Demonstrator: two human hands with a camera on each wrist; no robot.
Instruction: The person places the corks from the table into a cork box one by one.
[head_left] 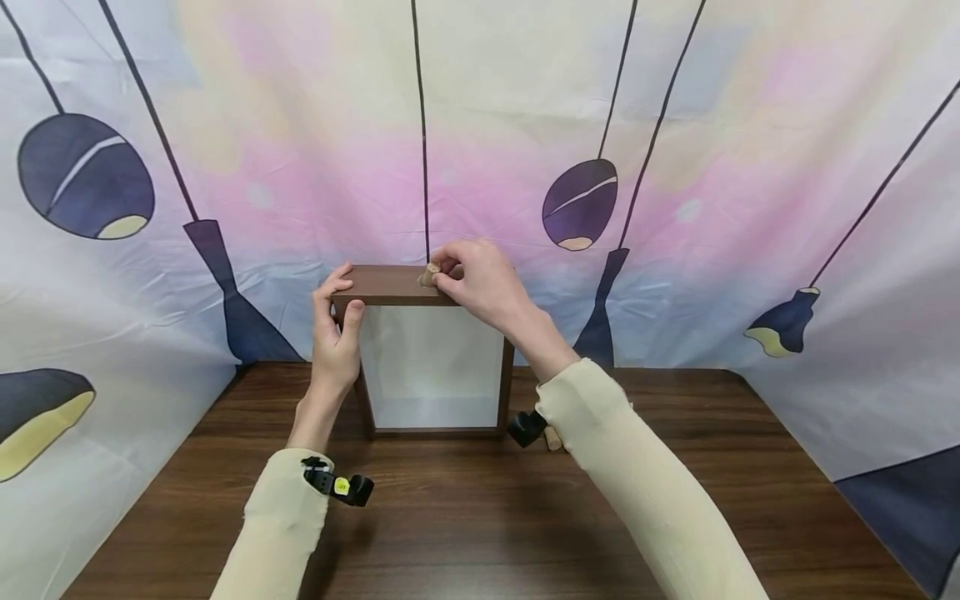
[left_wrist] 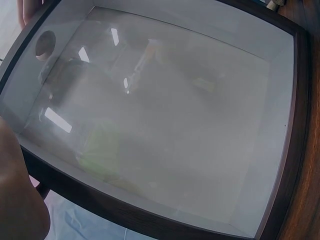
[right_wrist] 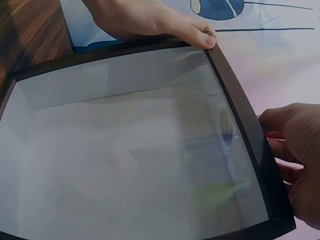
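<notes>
A brown shadow box frame with a clear front and white inside stands upright on the table. My left hand grips its upper left corner, thumb on the front edge and fingers over the top. My right hand pinches a cork between thumb and fingertips, at the round opening in the top side. From inside the frame, that hole shows in the left wrist view. In the right wrist view, the right hand has its fingertips close to the top side; the cork is hidden there.
Another cork lies on the dark wooden table, right of the frame and partly behind the right sleeve. A fabric backdrop printed with lamps hangs behind and at both sides. Each wrist wears a small black camera.
</notes>
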